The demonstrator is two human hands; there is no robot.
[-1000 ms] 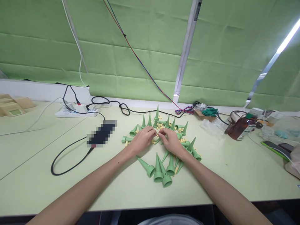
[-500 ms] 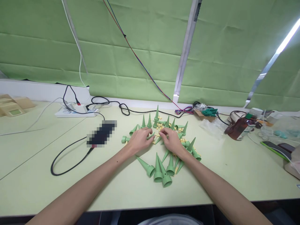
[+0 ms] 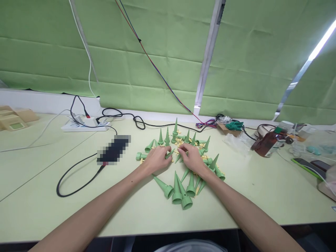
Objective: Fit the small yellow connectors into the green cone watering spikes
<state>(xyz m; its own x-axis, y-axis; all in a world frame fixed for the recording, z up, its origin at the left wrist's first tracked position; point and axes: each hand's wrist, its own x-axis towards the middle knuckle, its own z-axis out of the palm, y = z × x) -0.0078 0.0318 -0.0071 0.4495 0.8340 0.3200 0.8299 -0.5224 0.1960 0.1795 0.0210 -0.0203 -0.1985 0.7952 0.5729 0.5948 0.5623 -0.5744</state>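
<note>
My left hand (image 3: 159,158) is closed around a green plastic cone spike (image 3: 170,153), its pointed end sticking out to the right past the thumb. Just across from it, my right hand (image 3: 191,156) has thumb and fingers pinched together. Small yellow plastic pieces (image 3: 179,142) show by those fingertips; whether one is pinched between them I cannot make out. More green cone spikes surround both hands, some upright behind them, like the tall spike (image 3: 175,130). Nearer the front several lie on their sides, such as the hollow-ended spike (image 3: 186,201).
On the left lie a blurred-out dark device (image 3: 113,149) with a cable and a white power strip (image 3: 85,125). To the right are a brown bottle (image 3: 270,142), a clear plastic bag (image 3: 237,144) and a black-and-green phone-like object (image 3: 309,168). Green blinds hang behind.
Both hands stay in nearly the same place. The spike in my left hand has shifted slightly, and the yellow piece seen between the hands before shows less now.
</note>
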